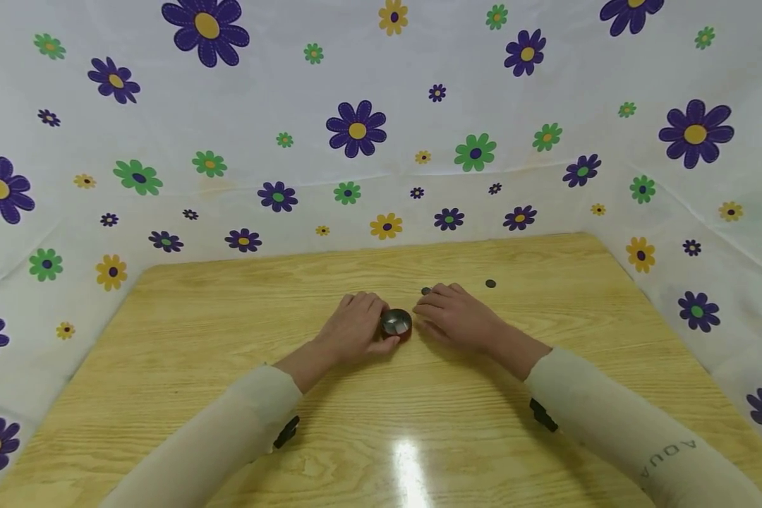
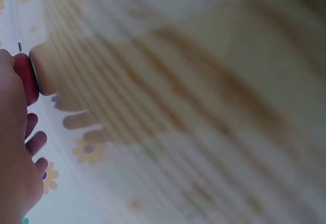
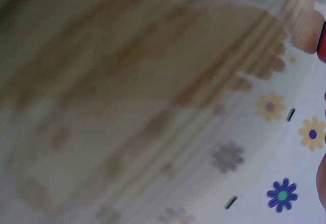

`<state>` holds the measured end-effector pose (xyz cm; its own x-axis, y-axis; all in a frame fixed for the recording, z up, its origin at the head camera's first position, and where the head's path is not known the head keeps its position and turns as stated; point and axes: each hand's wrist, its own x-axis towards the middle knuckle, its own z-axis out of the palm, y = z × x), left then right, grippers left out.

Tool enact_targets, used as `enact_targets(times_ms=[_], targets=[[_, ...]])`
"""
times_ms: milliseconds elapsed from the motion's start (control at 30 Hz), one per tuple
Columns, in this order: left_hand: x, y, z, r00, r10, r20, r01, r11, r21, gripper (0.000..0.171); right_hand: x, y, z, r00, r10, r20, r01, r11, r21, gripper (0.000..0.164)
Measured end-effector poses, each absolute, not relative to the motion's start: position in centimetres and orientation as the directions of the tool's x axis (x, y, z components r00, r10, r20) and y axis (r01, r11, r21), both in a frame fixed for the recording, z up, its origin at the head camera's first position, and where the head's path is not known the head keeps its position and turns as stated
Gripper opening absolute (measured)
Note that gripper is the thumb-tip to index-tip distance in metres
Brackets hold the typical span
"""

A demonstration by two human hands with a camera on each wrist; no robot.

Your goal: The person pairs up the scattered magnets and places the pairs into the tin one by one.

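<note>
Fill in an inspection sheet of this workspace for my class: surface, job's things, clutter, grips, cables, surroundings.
Surface: wood-grain table, with a patch of glare at the near side.
Job's things: round red container; small dark disc; second disc, partly hidden by the right hand.
Clutter: nothing seen.
Grips: left hand holds the container; right hand beside it, fingers loosely bent.
Cables: nothing seen.
Surroundings: white flowered cloth behind and on both sides.
</note>
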<state>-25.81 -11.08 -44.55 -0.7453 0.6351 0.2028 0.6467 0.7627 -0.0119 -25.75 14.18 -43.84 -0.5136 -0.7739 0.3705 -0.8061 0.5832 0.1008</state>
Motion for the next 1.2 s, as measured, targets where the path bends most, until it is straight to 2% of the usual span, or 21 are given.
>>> enact_targets(times_ms=[267,433,700,967,1200], targets=[[-25.9,-10.2,-44.7,-0.814,0.552,0.180,0.562,0.827,0.009,0.067,-26.7,16.7,-44.0,-0.629,-0.726,0.279,-0.736,0.672,0.088,0.018],[-25.9,-9.3,-44.3,-0.813,0.557,0.168,0.570,0.821,0.033,0.073,-27.1,18.0,-44.2,-0.659,-0.702,0.271,-0.705,0.702,0.104,0.018],[-26.5,-8.2,-44.4,-0.805,0.575,0.145,0.583,0.812,0.017,0.071,-27.3,18.9,-44.3,-0.682,-0.681,0.267,-0.681,0.724,0.106,0.018],[-26.8,-6.7,-44.3,-0.791,0.602,0.114,0.605,0.796,-0.005,0.064,-27.5,19.8,-44.1,-0.738,-0.632,0.236,-0.633,0.770,0.083,0.018],[-26.9,-5.2,-44.0,-0.789,0.611,0.064,0.606,0.791,-0.076,0.073,-27.8,21.4,-44.3,-0.789,-0.582,0.198,-0.576,0.812,0.090,0.022]])
